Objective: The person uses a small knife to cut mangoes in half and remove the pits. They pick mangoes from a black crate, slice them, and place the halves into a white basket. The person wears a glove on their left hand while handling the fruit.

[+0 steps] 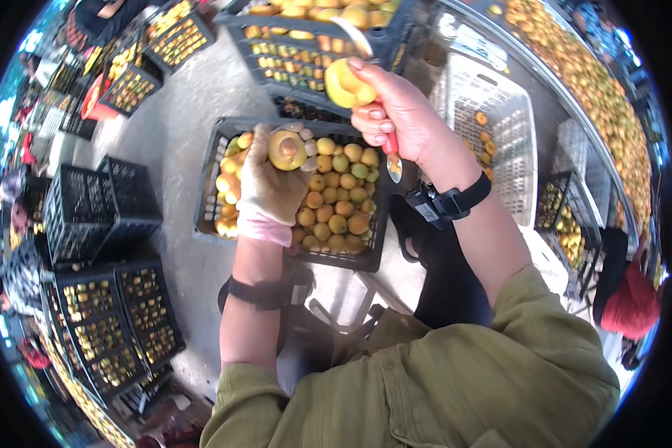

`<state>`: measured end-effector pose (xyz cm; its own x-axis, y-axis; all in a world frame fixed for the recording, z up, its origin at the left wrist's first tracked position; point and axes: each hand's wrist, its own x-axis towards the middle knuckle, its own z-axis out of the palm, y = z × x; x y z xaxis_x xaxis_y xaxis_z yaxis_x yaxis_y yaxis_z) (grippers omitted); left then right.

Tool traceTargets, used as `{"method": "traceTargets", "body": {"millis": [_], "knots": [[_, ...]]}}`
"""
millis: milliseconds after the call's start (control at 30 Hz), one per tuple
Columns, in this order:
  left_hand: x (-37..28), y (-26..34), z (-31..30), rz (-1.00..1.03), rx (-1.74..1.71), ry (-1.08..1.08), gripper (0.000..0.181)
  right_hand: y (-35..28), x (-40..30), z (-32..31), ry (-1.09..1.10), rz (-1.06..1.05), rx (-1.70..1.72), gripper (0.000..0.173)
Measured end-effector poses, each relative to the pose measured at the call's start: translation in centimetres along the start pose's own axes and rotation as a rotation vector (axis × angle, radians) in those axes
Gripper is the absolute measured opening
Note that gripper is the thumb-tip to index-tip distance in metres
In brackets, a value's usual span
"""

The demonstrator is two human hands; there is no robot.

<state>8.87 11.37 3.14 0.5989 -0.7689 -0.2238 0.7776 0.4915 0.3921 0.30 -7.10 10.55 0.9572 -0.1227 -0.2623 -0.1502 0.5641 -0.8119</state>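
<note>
My left hand (277,185), in a cream knit glove, holds a halved yellow fruit (287,150), its cut face up with the brown pit in it. It is above a black plastic crate (372,246) of whole yellow-orange fruit (337,224). Bare, my right hand (389,106) grips a red-handled tool (391,143) and a hollowed yellow fruit half (348,84) between thumb and fingers. A curved blade (354,35) shows beyond the fruit; a small metal spoon end (395,169) points down below the fist.
Ahead stands a stacked black crate (291,47) of fruit. A white basket (512,134) on the right holds a few orange pieces. Black crates (81,207) stand at left. A conveyor of fruit (588,73) curves along the right. Other people are around the edges.
</note>
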Motion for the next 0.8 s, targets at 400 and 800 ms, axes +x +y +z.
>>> {"method": "traceTargets", "body": {"millis": [400,800], "knots": [[-0.4,-8.3,7.1,-0.258,0.312,-0.004,0.045,-1.8,-34.6,-16.5,1.098,0.152,-0.611,0.034],[-2.1,-17.6,14.8,-0.441,0.244,-0.355,0.065,7.4,-46.9,-21.1,1.691,0.023,-0.358,0.039]]}}
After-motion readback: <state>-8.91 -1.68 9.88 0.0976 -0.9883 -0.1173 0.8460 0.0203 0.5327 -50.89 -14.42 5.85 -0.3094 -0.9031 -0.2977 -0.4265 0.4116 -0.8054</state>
